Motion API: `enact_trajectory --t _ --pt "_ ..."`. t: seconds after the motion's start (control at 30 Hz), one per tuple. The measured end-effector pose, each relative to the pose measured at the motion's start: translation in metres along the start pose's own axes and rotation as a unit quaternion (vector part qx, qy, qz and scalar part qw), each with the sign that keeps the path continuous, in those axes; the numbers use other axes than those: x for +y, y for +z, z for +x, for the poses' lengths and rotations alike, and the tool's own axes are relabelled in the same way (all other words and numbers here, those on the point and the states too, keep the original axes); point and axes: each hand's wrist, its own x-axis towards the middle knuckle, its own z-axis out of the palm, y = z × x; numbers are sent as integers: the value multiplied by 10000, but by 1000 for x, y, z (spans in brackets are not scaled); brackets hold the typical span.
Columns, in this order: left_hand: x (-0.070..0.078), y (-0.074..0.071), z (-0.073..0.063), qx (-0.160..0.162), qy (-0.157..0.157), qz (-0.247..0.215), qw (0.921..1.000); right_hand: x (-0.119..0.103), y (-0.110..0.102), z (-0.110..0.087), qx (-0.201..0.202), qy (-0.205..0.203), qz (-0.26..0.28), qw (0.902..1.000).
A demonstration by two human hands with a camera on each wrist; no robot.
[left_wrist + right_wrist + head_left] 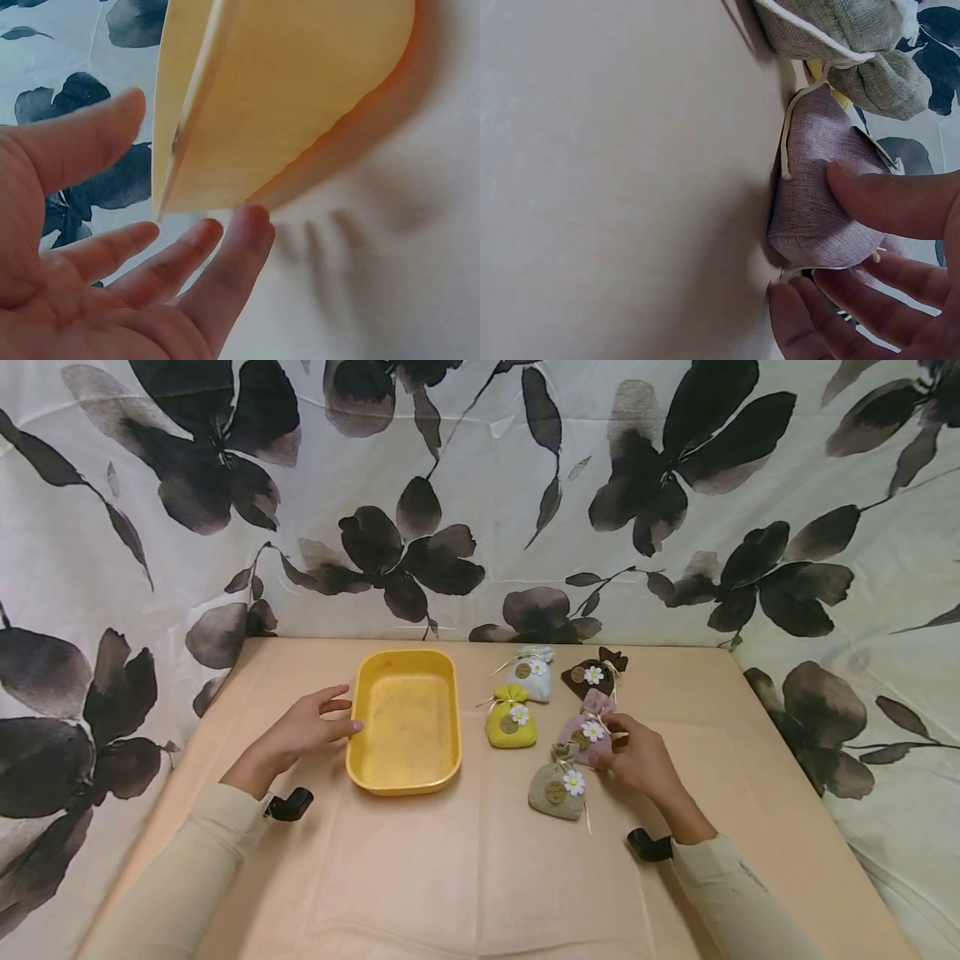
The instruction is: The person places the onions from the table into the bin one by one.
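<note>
Beside the left rim of a yellow tray is my left hand, fingers loosely spread and thumb near the rim. In the left wrist view, a gap shows between that thumb and the tray wall. My right hand holds the right side of a mauve drawstring pouch that bears a white daisy. The right wrist view has the thumb against the mauve cloth and the fingers along its lower edge, partly hidden. A grey-green pouch lies just in front of it.
A yellow-green pouch and a pale blue pouch lie right of the tray. Behind the mauve one is a dark brown pouch. All rest on a peach-covered table, with a floral cloth hanging behind.
</note>
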Motion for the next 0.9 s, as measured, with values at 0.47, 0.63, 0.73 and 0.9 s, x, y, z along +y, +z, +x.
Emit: enact_trajectory --t 0.47,0.63,0.73,0.9 --pt "-1 0 3 220 -453 -766 9958 6 4 4 408 115 672 9968" --pt "-3 1 3 260 -581 -838 9944 5 4 4 404 225 967 9942" --pt "-3 2 4 240 -598 -849 9943 6 2 2 417 288 1153 9920" --pt "-4 3 5 222 -580 -861 9944 9 -1 -2 446 332 1608 9854"
